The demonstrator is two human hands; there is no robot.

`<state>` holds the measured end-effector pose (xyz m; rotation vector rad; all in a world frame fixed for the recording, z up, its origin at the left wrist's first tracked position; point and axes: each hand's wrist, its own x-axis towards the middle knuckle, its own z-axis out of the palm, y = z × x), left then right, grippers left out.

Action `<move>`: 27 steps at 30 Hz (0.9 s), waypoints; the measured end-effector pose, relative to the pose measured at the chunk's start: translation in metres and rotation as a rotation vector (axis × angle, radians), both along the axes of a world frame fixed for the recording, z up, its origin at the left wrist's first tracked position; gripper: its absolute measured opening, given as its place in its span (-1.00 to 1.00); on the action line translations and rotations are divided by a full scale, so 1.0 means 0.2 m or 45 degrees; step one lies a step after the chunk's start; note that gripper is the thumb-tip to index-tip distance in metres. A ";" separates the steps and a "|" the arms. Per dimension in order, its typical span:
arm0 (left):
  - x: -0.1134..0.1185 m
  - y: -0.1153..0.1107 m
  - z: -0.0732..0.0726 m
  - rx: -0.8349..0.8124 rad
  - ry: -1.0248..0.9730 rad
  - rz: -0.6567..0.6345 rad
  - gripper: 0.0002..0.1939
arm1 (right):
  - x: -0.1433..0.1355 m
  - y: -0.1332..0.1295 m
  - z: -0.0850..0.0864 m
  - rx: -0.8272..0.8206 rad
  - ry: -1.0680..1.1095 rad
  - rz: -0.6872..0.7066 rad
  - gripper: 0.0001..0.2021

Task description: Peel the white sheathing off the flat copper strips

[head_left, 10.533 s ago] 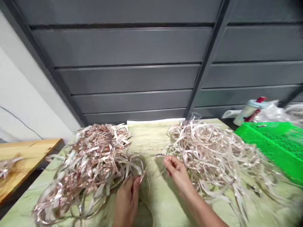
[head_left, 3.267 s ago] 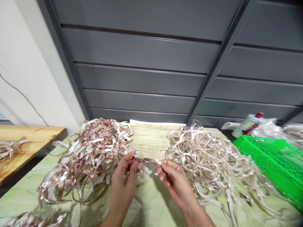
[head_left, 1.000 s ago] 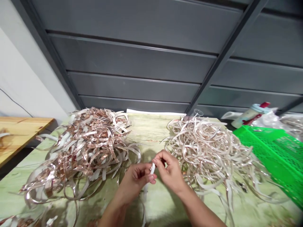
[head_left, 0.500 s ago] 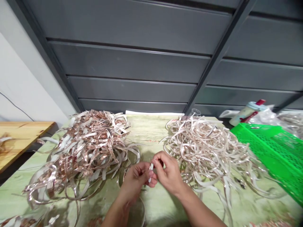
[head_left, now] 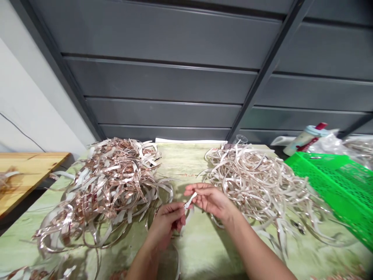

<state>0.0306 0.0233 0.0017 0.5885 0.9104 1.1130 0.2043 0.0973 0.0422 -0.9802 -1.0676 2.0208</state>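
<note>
Between my hands, over the middle of the table, is a narrow white strip (head_left: 190, 199). My left hand (head_left: 169, 221) pinches its lower end between thumb and fingers. At the upper end, the thumb and fingers of my right hand (head_left: 213, 200) close on it. A thin curved length hangs below my left hand. To the left lies a big tangled pile of shiny copper-and-white strips (head_left: 116, 182). Close to my right hand is another tangle of paler strips (head_left: 250, 179).
A green plastic basket (head_left: 329, 182) stands at the right, with a light-coloured tumbler (head_left: 304, 140) and clear plastic bags behind it. A clear cup (head_left: 241, 139) is at the table's back edge. On the left is a wooden tabletop (head_left: 26, 167); a grey panelled wall (head_left: 169, 81) rises behind.
My right hand has turned and shifted slightly right, its fingers now more stretched out. The white strip tilts to the upper right, with more of it showing. My left hand stays nearly in place.
</note>
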 end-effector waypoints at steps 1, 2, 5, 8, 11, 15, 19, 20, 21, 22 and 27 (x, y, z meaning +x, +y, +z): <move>0.00 0.01 0.00 -0.026 -0.018 0.058 -0.73 | 0.01 0.00 0.00 -0.010 0.050 -0.003 -0.75; -0.01 0.01 0.00 -0.043 -0.036 0.111 -0.73 | 0.02 0.01 0.00 -0.002 0.099 -0.028 -0.72; -0.01 0.01 0.00 -0.029 -0.075 0.198 -0.72 | 0.03 -0.03 -0.03 0.195 0.087 -0.296 -0.71; 0.00 0.01 0.00 0.034 -0.105 0.231 -0.71 | -0.01 -0.10 -0.07 0.630 -0.225 -0.549 -0.81; 0.02 0.00 -0.01 0.133 -0.099 0.207 -0.70 | -0.07 -0.19 -0.12 1.059 -0.498 -0.559 -0.89; 0.04 -0.01 -0.03 0.230 0.008 0.161 -0.68 | -0.11 -0.26 -0.16 1.362 -0.628 -0.572 -0.84; 0.06 -0.02 -0.03 0.353 0.192 0.148 -0.66 | -0.10 -0.29 -0.17 1.480 -0.605 -0.629 -0.84; 0.06 -0.02 -0.03 0.389 0.241 0.119 -0.65 | -0.09 -0.29 -0.17 1.499 -0.596 -0.641 -0.85; 0.06 -0.02 -0.04 0.418 0.289 0.083 -0.64 | -0.09 -0.29 -0.17 1.513 -0.596 -0.656 -0.87; 0.06 -0.02 -0.04 0.439 0.329 0.041 -0.63 | -0.09 -0.30 -0.16 1.525 -0.604 -0.675 -0.89; 0.07 -0.04 -0.02 0.509 0.286 0.048 -0.62 | -0.09 -0.31 -0.14 1.522 -0.618 -0.753 -0.95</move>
